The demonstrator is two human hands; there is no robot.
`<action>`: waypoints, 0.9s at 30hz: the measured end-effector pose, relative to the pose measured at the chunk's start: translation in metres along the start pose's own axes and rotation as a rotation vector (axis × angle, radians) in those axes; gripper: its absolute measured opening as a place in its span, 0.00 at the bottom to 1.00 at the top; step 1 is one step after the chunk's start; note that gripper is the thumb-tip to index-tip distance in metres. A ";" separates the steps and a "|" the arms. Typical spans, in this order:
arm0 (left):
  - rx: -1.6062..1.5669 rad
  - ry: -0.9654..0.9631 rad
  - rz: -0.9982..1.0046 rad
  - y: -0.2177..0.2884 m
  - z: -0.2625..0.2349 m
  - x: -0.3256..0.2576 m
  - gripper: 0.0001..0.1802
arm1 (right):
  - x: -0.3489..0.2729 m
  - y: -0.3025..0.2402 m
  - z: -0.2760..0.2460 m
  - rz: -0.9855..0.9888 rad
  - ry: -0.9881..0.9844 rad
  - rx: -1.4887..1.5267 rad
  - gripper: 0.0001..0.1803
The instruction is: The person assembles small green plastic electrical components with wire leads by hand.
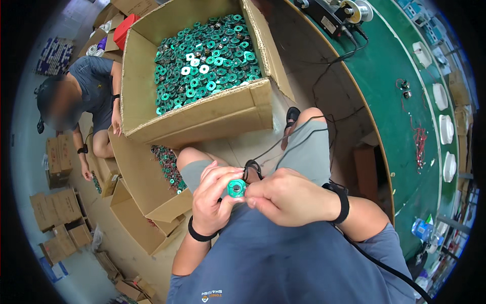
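Observation:
In front of my torso, my left hand [215,195] pinches a small green ring-shaped part [236,188] with a dark round hole, tilted so its face shows. My right hand [291,196] is closed, its thumb and forefinger pressed together at the part's right edge. Whatever sits between those right fingertips is too small to make out. A looped black cable [251,164] hangs just beyond my left fingertips. Past my knees stands a large open cardboard box [202,117] heaped with similar green ring parts [202,61], several of them paler.
At left a crouching person [93,96] reaches toward small green parts. Another open carton [139,182], holding parts with reddish wires [169,167], stands near my left knee. The green worktable [405,126] at right carries a wire spool [357,11], red wires [419,144] and white round dishes [446,129].

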State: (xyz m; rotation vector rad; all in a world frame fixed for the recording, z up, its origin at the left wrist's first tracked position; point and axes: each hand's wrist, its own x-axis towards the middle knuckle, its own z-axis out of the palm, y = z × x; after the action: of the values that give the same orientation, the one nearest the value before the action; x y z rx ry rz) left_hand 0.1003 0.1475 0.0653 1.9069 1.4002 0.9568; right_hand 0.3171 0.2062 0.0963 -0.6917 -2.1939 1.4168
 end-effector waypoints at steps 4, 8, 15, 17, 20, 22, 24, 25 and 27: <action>0.006 -0.002 -0.005 -0.006 0.002 -0.006 0.22 | -0.001 0.015 -0.007 0.198 0.095 0.108 0.07; -0.014 0.002 0.012 -0.007 0.001 -0.006 0.21 | -0.004 0.012 0.006 0.028 0.024 0.033 0.05; -0.008 0.000 0.034 -0.008 -0.001 -0.008 0.21 | -0.003 0.010 0.001 -0.002 -0.028 0.021 0.06; 0.002 0.016 0.036 -0.009 0.001 -0.009 0.21 | 0.002 0.025 -0.009 0.175 0.056 0.077 0.06; -0.067 -0.055 0.054 -0.010 0.010 -0.010 0.23 | 0.001 0.004 -0.009 0.194 0.017 0.069 0.08; -0.060 -0.038 0.043 -0.013 0.008 -0.012 0.23 | -0.006 0.007 -0.006 0.137 -0.022 0.112 0.07; -0.019 -0.030 0.037 -0.015 0.006 -0.012 0.23 | -0.010 0.016 -0.012 0.198 -0.010 0.134 0.07; -0.019 -0.029 0.036 -0.014 0.008 -0.011 0.23 | -0.011 0.018 -0.013 0.258 0.003 0.156 0.07; -0.048 0.007 -0.015 -0.013 0.012 -0.008 0.24 | -0.013 0.014 -0.010 0.193 -0.032 0.101 0.06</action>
State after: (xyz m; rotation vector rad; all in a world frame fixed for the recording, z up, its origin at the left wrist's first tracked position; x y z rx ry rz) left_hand 0.1011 0.1428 0.0464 1.8568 1.3810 0.9820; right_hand 0.3351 0.2101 0.0864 -0.8691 -2.1099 1.6318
